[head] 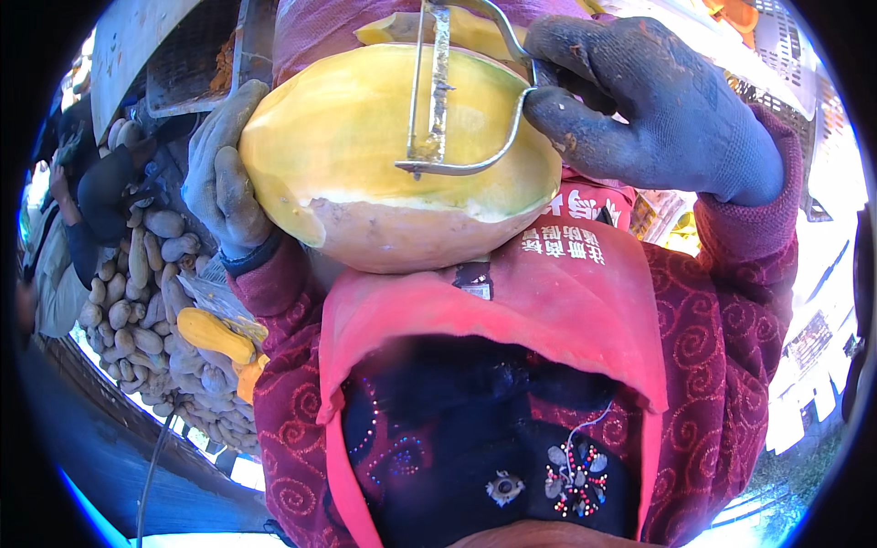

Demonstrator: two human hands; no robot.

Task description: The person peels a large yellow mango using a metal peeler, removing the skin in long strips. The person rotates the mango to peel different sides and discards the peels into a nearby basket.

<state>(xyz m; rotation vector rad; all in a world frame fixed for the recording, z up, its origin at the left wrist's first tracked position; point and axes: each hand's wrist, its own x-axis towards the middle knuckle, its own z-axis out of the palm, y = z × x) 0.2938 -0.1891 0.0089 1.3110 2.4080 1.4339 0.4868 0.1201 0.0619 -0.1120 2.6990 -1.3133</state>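
A large, partly peeled pumpkin [342, 130] lies crosswise close to my body, yellow flesh showing on top and tan rind along the side nearest me. My left hand [229, 171], in a grey glove, grips its left end. In a soiled blue-grey glove, my right hand [616, 103] holds a metal peeler [438, 89] by its handle end, thumb and fingers closed round it. The peeler's wide frame and blade lie over the pumpkin's peeled top; whether the blade touches the flesh cannot be told. A strip of peel or pumpkin piece [390, 29] shows beyond the pumpkin.
A heap of whole pumpkins [147, 339] spreads at the left, with a peeled yellow one [216, 335] beside it. At upper left stands a tray [185, 111] with orange scraps. Another person [103, 198] is at far left. A white plastic crate [788, 48] stands at upper right.
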